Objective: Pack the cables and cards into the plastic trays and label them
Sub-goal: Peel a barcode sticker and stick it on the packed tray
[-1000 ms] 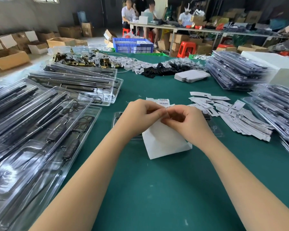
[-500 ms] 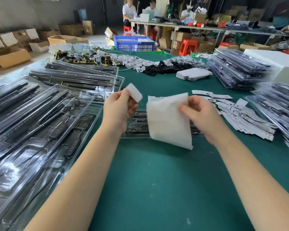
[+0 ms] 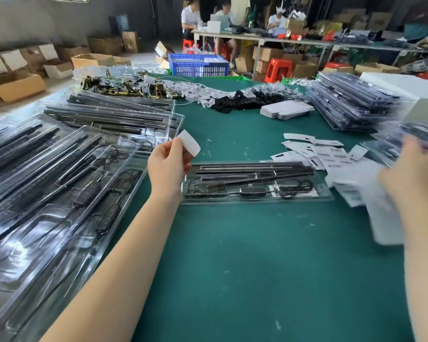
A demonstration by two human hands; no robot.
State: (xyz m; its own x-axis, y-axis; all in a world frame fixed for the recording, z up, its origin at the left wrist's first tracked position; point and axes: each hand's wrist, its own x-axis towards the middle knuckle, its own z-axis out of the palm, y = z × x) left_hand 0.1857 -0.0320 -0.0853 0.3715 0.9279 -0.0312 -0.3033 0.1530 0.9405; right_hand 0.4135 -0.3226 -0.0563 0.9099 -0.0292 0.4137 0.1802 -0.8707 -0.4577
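Left hand, centre of the frame: thumb and fingertips pinch a small white label, held up above the green table. The label stands just over the left end of a clear tray, which lies flat at centre right and holds black rods and coiled cables; whether hand and tray touch cannot be told.

Right hand, right edge: blurred by motion, so the lie of its fingers cannot be told. A white sheet, also blurred, shows just below and left of it; whether the hand grips it cannot be told.

Loose barcode cards lie scattered right of centre, just beyond the tray's right end. Filled trays are stacked along the left edge and at upper right. Across the upper middle lie brass fittings, white tags and black parts. Behind the table stand a blue crate and cardboard boxes; people sit at a far bench.
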